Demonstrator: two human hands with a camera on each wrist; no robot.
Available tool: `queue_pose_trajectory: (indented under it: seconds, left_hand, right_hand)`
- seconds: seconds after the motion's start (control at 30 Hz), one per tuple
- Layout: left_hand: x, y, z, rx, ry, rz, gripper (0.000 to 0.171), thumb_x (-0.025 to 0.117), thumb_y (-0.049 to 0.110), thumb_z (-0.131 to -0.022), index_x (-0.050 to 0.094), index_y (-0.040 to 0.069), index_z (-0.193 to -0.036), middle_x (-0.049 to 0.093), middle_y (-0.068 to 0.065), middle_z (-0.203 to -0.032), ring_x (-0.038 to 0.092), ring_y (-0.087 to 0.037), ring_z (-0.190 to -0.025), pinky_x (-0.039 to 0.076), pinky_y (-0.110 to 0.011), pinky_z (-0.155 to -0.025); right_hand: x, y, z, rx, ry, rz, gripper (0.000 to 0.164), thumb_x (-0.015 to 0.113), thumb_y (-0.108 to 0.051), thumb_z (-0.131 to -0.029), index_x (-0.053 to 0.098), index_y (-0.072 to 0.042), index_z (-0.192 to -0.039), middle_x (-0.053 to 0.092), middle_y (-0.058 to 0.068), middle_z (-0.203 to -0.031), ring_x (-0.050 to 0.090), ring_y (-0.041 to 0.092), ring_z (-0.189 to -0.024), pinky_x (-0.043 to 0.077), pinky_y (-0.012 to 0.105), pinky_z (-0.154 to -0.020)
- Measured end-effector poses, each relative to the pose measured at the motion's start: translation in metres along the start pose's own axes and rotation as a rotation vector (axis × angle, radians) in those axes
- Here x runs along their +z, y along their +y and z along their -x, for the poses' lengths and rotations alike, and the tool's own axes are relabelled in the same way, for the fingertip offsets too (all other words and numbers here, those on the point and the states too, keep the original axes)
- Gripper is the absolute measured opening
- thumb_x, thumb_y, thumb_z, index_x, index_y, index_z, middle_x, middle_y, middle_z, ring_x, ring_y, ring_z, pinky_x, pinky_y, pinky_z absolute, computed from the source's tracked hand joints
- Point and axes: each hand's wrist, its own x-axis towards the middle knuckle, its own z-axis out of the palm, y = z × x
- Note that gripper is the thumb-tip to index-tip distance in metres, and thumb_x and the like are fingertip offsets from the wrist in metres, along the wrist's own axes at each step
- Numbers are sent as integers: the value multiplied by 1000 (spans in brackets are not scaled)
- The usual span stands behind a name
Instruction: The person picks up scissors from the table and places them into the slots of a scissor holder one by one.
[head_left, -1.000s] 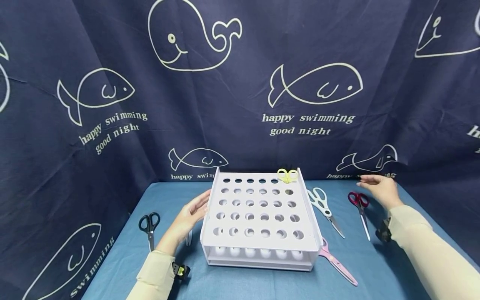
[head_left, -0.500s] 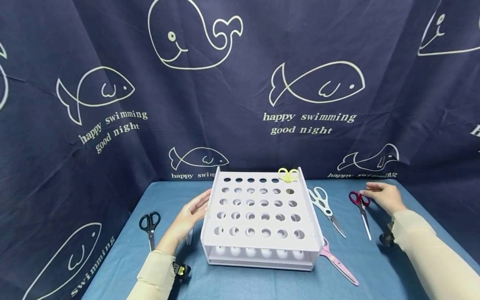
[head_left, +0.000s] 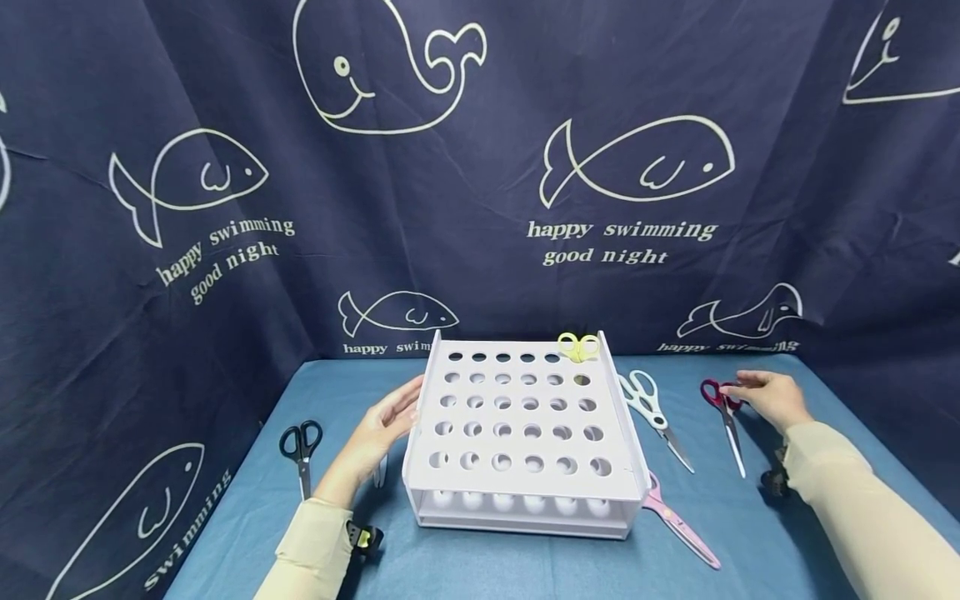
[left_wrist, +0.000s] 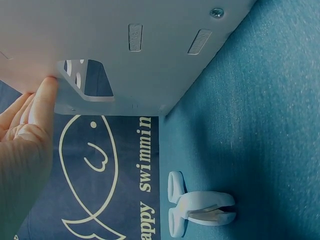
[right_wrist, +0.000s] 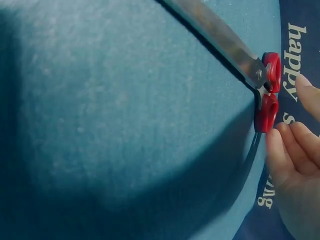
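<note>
Head view, left fingers (head_left: 401, 402) straight, right fingers (head_left: 759, 378) parted, rack (head_left: 517, 484) partly hiding pink scissors (head_left: 682, 529)

A navy curtain (head_left: 420, 200) carries cream line drawings of fish and a whale, with cream lettering (it spells "happy swimming" and "good night"). The tabletop (head_left: 525, 575) is blue, and the white rack (head_left: 516, 417) is patterned with rows of round holes. The red scissors (head_left: 726, 408) have silver-grey blades; the yellow scissors (head_left: 577, 353) are bright lemon at the handles. The pink scissors (head_left: 678, 525), the black scissors (head_left: 302, 454) with grey blades and the white-handled scissors (head_left: 654, 415) add their own colours. Both sleeves (head_left: 840, 479) are plain cream.
</note>
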Motion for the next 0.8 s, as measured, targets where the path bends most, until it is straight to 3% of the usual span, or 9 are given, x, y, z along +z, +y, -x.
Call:
queue_pose_trajectory:
  seconds: [0.23, 0.5, 0.67, 0.8]
  left_hand:
    - [0, 0, 0, 2, -5, 3, 58, 54, 16, -99, 32, 7, -151, 34, -15, -155, 33, -24, -142, 45, -23, -103]
    - [1, 3, -1, 22, -5, 7, 58, 54, 15, -99, 31, 5, -151, 35, -17, -154, 36, -21, -141, 44, -19, -102]
    - [1, 1, -1, 28, -13, 16, 58, 53, 13, -99, 30, 2, -151, 33, -20, -154, 32, -29, -143, 45, -19, -101]
    - [1, 0, -2, 24, -15, 17, 58, 53, 12, -99, 30, 2, -151, 33, -20, -154, 33, -27, -142, 44, -19, -102]
  right_hand:
    - [1, 2, 1, -6, -52, 63, 77, 73, -41, -84, 49, 14, -131, 56, 36, -123, 59, 38, -99, 50, 32, -68]
    - [2, 0, 1, -77, -86, 122, 82, 74, -41, -83, 43, 15, -135, 50, 41, -127, 54, 48, -106, 48, 55, -81]
    - [4, -2, 1, -51, -96, 134, 84, 75, -38, -83, 40, 15, -138, 47, 41, -129, 52, 51, -110, 48, 59, -85]
    - [4, -3, 1, -18, -102, 111, 86, 76, -38, -82, 38, 14, -139, 44, 41, -132, 50, 53, -114, 46, 62, -89]
